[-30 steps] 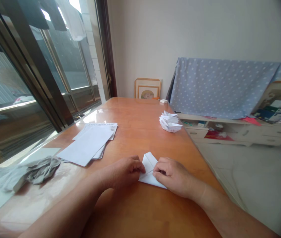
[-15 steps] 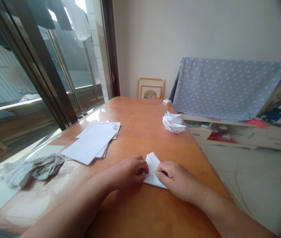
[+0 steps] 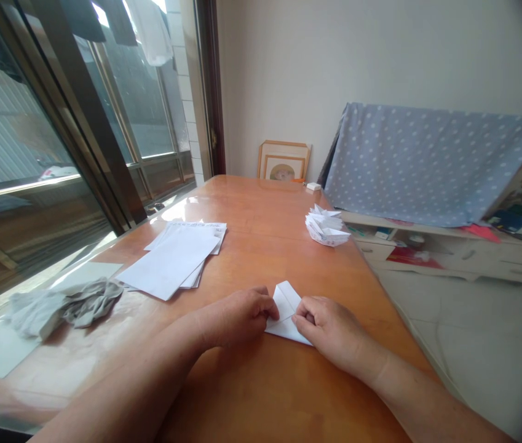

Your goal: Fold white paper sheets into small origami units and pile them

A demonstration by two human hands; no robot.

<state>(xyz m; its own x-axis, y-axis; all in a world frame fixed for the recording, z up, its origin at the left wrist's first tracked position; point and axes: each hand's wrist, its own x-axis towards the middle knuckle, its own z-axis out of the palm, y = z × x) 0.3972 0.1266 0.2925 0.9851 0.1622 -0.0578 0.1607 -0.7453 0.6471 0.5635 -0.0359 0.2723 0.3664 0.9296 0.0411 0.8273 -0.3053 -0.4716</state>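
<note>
A folded sheet of white paper (image 3: 287,301) lies on the wooden table in front of me, its narrow end pointing away and its wide edge towards me. At its left side, my left hand (image 3: 246,314) has curled fingers and grips the paper's edge. My right hand (image 3: 328,326) is closed on the right side, thumb and bent fingers pinching the paper. Parts of both side edges are hidden under the fingers. Crease lines show on the paper between the hands.
A stack of white paper sheets (image 3: 173,258) lies to the left, with a crumpled grey cloth (image 3: 90,303) nearer. Folded paper boats (image 3: 326,226) sit clustered by the right edge of the table (image 3: 261,246). A small white box (image 3: 313,186) stands at the far end.
The view has shifted slightly, so everything sits a little differently in the picture. Both hands stay on the folded paper, with only small finger movements.
</note>
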